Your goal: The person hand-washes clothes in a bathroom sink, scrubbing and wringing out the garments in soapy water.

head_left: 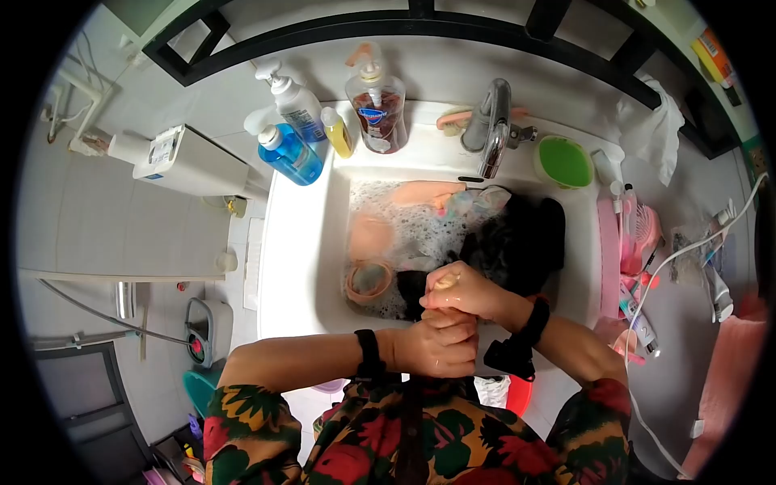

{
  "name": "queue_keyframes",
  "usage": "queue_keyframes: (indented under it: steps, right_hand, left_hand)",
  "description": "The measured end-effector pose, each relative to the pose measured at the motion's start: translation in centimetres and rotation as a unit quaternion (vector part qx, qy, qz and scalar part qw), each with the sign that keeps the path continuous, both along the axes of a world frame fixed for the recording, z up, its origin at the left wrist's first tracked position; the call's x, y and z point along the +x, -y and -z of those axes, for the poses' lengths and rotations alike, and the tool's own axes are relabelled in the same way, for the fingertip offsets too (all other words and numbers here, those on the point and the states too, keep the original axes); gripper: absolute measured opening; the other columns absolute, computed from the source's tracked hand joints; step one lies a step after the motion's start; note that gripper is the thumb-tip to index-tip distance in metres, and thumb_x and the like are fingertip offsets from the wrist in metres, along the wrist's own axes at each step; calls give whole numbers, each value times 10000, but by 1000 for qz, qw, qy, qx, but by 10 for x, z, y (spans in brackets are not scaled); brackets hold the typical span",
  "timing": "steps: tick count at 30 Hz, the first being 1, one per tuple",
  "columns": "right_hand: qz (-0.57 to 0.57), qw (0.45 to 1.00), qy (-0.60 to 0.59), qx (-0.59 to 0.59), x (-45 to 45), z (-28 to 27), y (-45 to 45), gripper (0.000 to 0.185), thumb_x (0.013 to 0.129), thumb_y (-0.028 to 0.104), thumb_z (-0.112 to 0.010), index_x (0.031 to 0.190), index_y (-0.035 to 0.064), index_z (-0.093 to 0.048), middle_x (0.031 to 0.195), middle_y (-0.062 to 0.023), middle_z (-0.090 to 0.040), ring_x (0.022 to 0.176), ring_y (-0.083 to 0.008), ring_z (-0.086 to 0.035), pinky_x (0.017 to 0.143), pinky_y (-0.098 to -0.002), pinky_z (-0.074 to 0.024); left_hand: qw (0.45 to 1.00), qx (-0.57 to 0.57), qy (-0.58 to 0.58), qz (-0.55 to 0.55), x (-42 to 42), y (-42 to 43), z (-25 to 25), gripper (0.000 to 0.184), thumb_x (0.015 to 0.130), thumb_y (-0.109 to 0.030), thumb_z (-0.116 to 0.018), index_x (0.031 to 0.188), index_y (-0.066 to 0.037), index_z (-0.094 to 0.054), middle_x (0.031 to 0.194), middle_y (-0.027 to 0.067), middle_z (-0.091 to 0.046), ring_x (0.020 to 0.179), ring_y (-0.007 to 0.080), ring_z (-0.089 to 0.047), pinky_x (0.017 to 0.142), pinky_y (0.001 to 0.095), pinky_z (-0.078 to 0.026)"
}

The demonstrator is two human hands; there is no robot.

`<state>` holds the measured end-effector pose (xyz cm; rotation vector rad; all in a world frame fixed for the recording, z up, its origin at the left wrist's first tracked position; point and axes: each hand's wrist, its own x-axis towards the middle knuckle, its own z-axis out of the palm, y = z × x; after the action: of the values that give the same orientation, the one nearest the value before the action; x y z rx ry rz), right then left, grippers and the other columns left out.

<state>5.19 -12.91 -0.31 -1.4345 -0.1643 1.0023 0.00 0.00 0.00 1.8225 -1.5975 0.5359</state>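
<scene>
Gripping a beige item, 2 wet hands, sudsy sink

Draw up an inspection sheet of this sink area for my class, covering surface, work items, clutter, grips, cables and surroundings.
Surface: white sink, with suds inside.
Work items: black cloth and peach cloth in the sink.
Clutter: bottles back left; green bowl beside the tap; pink brush at right.
Grips: right grip closed around something pale, mostly hidden; left grip curled, touching it or the right grip, unclear which.
Cables: white cable at right.
Surroundings: black frame beyond the sink; pink towel at right.
</scene>
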Motion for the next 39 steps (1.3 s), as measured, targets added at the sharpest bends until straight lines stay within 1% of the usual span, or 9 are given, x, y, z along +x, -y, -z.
queue_keyframes:
  steps: [9, 17, 23, 25, 27, 29, 33, 37, 39]
  right_hand:
    - [-56, 990, 110, -70, -7, 29, -3, 216, 639, 108, -613, 532, 3, -457, 471, -42, -401, 476, -80, -386, 444, -262, -338]
    - [-47, 952, 251, -167, -13, 33, -6, 184, 571, 132, -569, 508, -4, -463, 513, -179, -446, 460, -318, -429, 465, -375, -375]
    - [60, 972, 188, -129, -25, 37, -6, 241, 632, 134, -619, 514, 4, -455, 458, -83, -377, 443, -89, -387, 417, -267, -316]
    - [144, 988, -19, -61, -29, 9, -12, 243, 703, 154, -627, 544, 33, -489, 492, 1, -425, 487, -51, -394, 436, -230, -314]
    - [160, 986, -43, -23, -33, 5, -22, 185, 740, 147, -618, 613, 57, -518, 581, 41, -472, 518, -43, -407, 460, -209, -317]
    - [277, 954, -85, 79, -34, 9, -37, 119, 745, 114, -600, 668, 47, -539, 621, 18, -507, 541, -42, -434, 478, -202, -338]
    - [292, 943, 37, 156, -51, -17, -88, 114, 736, 82, -598, 701, 20, -508, 913, -88, -544, 812, -128, -519, 721, -239, -408]
    - [108, 914, 384, 78, -63, -14, -132, 126, 730, 98, -609, 793, 22, -531, 1130, -170, -462, 1021, -215, -457, 885, -306, -339]
    - [83, 914, 397, 34, -67, -17, -139, 152, 744, 114, -605, 845, 24, -537, 1167, -194, -441, 1078, -256, -437, 879, -315, -357]
  left_hand:
    - [995, 62, 49, 61, -7, 10, 34, 97, 654, -205, -520, 661, -118, -477, 720, 26, -468, 742, 204, -513, 755, 339, -419]
    - [978, 164, 84, 96, -10, 16, 51, 84, 629, -208, -530, 635, -125, -519, 698, -4, -486, 695, 176, -488, 694, 296, -400]
    - [977, 172, 56, 112, -11, -3, 27, 98, 653, -195, -519, 717, -122, -524, 753, 25, -490, 817, 195, -486, 748, 342, -402]
    - [982, 169, 21, 85, -15, -26, 6, 150, 665, -174, -534, 798, -105, -532, 904, 70, -511, 956, 227, -472, 848, 389, -389]
    - [990, 58, -68, -110, -26, -44, -1, 295, 649, -143, -569, 934, -75, -535, 1071, 105, -482, 1057, 248, -440, 943, 419, -336]
    - [969, 118, -140, -167, -38, -72, -6, 456, 671, -72, -578, 1109, -52, -453, 1162, 127, -436, 1069, 271, -438, 984, 405, -300]
    - [689, -315, -589, -280, -46, -122, 3, 390, 766, 11, -506, 1138, -28, -394, 1087, 118, -476, 992, 208, -491, 859, 292, -410]
    - [526, -465, -632, -329, -36, -173, 24, 234, 830, -41, -481, 1049, -19, -402, 956, 104, -532, 831, 170, -557, 719, 265, -486]
    - [485, -503, -625, -346, -32, -193, 18, 199, 830, -42, -493, 1008, -43, -403, 915, 93, -528, 797, 168, -561, 689, 264, -495]
